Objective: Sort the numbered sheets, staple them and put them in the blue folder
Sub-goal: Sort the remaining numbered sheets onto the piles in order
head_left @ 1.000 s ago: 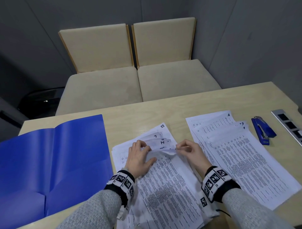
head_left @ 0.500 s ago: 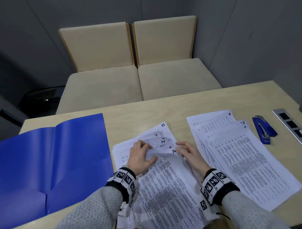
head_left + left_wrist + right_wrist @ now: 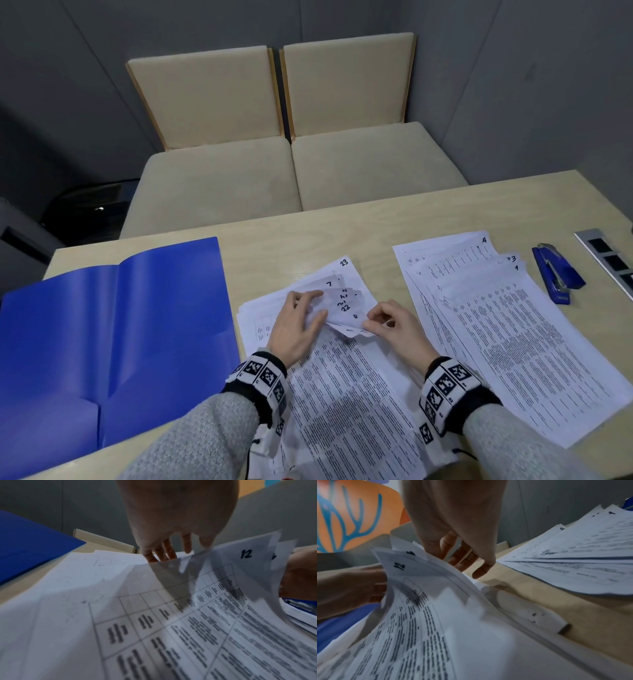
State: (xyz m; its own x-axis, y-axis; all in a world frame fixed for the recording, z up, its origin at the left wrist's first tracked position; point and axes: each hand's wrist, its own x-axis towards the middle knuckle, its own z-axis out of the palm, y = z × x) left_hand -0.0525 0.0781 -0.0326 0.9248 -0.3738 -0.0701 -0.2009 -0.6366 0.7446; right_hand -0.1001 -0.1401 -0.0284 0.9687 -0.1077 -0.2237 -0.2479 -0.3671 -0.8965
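1. two piles of numbered sheets lie on the wooden table (image 3: 308, 233): the unsorted pile (image 3: 342, 394) in the middle, right in front of the person, and the sorted pile (image 3: 513, 342) to its right, a strip of bare table between them.
2. the left hand (image 3: 298, 329) rests on the unsorted pile with its fingers (image 3: 164, 550) straight and a little spread, pressing back the turned-up top corners of the sheets; the thumb lies against the lifted paper.
3. the right hand (image 3: 394, 325) has its fingers narrowly curled, thumb and fingertips pinching the corner of one or more lifted sheets; how many it holds cannot be told.
4. five handwritten numbers can be read in the fanned corners from the head view: 23, 7, 22, 8, and one partly hidden; both wrist views show a sheet marked 12 (image 3: 246, 554) curling up between the two hands.
5. the sorted pile shows three corner numbers: 4, 3 and 1, the sheets stepped slightly.
6. one blue folder (image 3: 113, 342) lies open flat on the left part of the table, its right edge just beside the unsorted pile.
7. one blue stapler (image 3: 556, 274) lies to the right of the sorted pile, near a socket strip (image 3: 609, 263) set in the table.
8. two beige chairs (image 3: 291, 137) stand side by side behind the table.
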